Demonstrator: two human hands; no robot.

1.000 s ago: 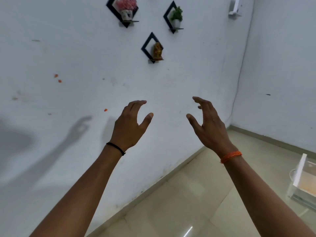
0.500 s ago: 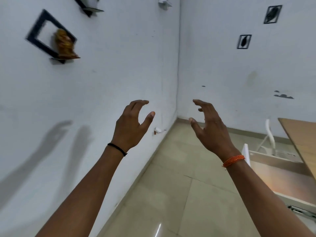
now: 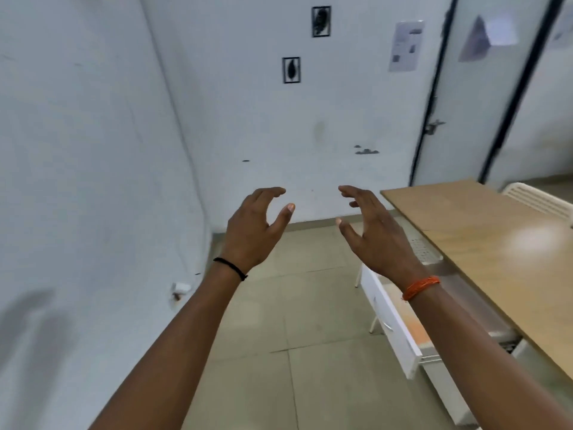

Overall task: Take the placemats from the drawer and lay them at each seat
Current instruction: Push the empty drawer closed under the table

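My left hand (image 3: 252, 226) and my right hand (image 3: 373, 235) are raised in front of me at mid-height, fingers apart and curled, holding nothing. A white drawer (image 3: 389, 324) stands pulled out from under the wooden table (image 3: 496, 243) at the right, below my right forearm. Something orange (image 3: 415, 332) shows inside the drawer, partly hidden by my right arm; I cannot tell what it is. No placemat lies on the visible tabletop.
A white chair back (image 3: 538, 200) stands at the table's far right. White walls meet in a corner at left, with a small white fitting (image 3: 181, 288) low on the left wall. A black-framed glass door (image 3: 477, 88) is behind the table. Tiled floor lies ahead.
My view has swung right from the wall with diamond shelves toward the corner, bringing the table, open drawer and door into sight. Both hands keep the same raised, empty pose.
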